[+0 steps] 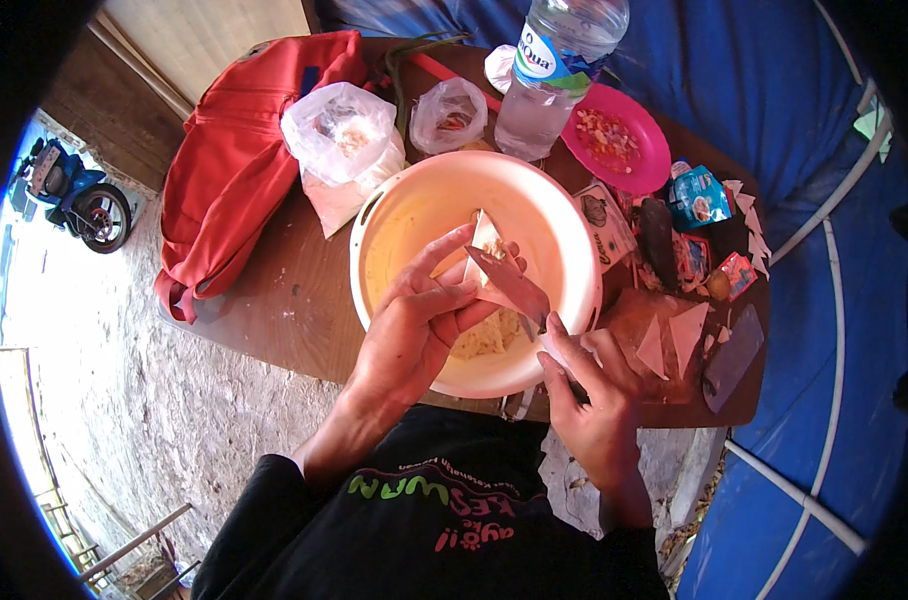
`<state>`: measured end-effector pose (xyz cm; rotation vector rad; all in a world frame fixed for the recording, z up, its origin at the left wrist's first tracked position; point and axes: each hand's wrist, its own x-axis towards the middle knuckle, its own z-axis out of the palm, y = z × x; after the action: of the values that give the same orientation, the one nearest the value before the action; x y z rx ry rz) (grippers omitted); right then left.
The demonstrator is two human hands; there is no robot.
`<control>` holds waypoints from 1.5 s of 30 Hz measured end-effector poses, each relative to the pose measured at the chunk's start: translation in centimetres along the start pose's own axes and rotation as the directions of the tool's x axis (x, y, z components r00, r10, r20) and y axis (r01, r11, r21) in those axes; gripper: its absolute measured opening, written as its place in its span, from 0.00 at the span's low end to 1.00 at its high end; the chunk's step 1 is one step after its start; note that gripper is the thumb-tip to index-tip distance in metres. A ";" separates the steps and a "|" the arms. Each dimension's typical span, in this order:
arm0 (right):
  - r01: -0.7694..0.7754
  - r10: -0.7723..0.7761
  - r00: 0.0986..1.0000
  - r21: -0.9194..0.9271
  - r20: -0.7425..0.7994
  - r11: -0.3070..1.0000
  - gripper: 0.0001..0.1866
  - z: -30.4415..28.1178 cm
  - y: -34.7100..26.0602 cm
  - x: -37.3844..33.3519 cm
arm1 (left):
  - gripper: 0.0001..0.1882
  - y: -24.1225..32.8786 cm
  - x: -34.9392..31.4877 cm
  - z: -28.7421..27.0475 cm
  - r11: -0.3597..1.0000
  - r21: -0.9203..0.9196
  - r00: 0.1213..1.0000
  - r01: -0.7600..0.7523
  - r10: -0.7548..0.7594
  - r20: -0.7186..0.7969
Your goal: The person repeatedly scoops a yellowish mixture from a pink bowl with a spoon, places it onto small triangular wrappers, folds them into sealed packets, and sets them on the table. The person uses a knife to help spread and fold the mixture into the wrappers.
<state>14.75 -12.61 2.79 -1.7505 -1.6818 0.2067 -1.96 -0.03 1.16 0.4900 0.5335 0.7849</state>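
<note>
Over a large pale basin [374, 215], my left hand [414, 315] holds a thin, pale triangular piece [486, 228] between its fingers, with some crumbly mixture on it. My right hand [594, 400] is closed round the handle of a knife [514, 285]. The flat of its blade lies against the triangular piece, its tip by the mixture. Below the hands, a pale yellowish mash [489, 338] sits at the bottom of the basin, partly hidden by them. To the right, more pale triangular pieces [686, 335] lie on a wooden board [629, 310].
Behind the basin stand plastic bags [349, 135], a smaller bag [449, 115] and a large water bottle [539, 110]. A pink plate [634, 165] holds chopped bits. Several packets [699, 195] and a dark grey slab [734, 360] lie right. Red cloth [239, 170] covers the table's left.
</note>
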 end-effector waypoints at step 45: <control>-0.040 0.022 0.997 0.234 0.076 0.972 0.17 -3.5 4.2 2.1 | 0.22 -0.3 0.7 -0.9 0.972 0.210 0.985 0.108 -0.133 0.108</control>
<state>20.39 -11.63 3.70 -1.6093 -1.6094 0.4706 -1.90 0.49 0.11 0.6835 0.5273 0.5821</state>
